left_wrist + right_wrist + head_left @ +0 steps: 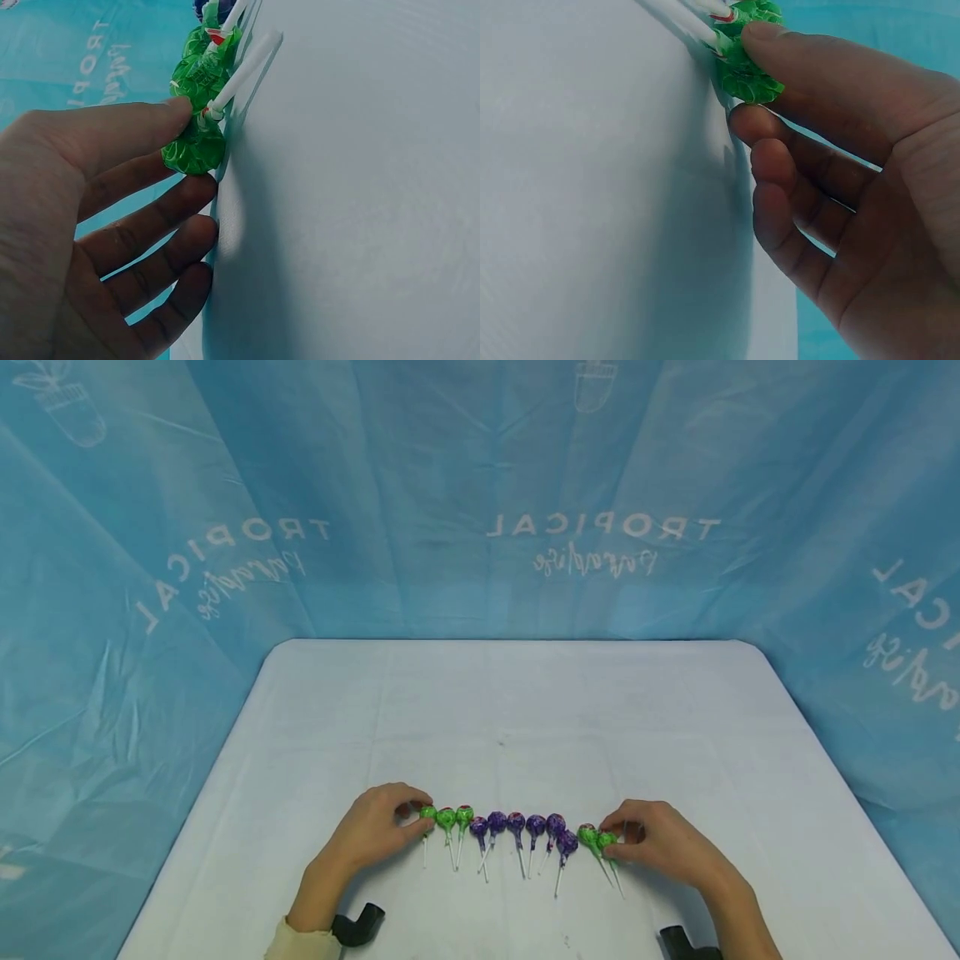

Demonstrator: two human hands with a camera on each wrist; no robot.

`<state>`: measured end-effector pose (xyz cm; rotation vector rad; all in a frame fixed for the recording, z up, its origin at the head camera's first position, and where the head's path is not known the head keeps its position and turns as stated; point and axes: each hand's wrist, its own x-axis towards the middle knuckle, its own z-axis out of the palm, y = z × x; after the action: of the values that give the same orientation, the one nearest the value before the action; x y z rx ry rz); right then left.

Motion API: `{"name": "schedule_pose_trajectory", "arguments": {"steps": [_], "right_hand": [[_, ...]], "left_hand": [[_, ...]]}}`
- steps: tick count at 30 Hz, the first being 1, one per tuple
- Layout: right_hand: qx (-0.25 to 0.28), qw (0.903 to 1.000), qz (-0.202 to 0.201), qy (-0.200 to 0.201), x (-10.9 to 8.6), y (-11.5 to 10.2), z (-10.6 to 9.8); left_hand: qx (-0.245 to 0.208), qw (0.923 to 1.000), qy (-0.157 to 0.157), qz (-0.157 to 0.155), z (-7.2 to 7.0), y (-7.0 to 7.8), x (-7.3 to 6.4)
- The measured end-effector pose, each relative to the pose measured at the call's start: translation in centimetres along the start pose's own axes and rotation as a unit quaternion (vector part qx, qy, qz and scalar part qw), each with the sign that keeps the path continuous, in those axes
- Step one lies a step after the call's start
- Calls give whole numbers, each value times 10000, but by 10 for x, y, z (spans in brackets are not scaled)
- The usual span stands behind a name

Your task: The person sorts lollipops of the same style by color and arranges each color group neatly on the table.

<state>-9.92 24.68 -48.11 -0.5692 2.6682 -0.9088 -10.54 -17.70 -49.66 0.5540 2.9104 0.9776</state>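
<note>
Left hand point(375, 827) and right hand point(663, 843) pinch green lollipops point(428, 812).

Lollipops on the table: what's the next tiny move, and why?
Perhaps the right hand should release the rightmost green lollipop and nudge the rightmost purple lollipop forward, since it sits lower in the head view than the other purple lollipops.

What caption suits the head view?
Left hand and right hand pinch the outermost green lollipops, purple lollipops between.
</note>
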Motion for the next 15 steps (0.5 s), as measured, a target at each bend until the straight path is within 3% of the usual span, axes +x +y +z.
{"name": "schedule_pose_trajectory", "arguments": {"steps": [9, 15], "right_hand": [[53, 9997, -93, 234, -3, 2, -11], [116, 9981, -350, 484, 8, 0, -15]], "left_hand": [[-62, 10000, -45, 6, 0, 2, -3], [-108, 9999, 30, -4, 0, 3, -3]]}}
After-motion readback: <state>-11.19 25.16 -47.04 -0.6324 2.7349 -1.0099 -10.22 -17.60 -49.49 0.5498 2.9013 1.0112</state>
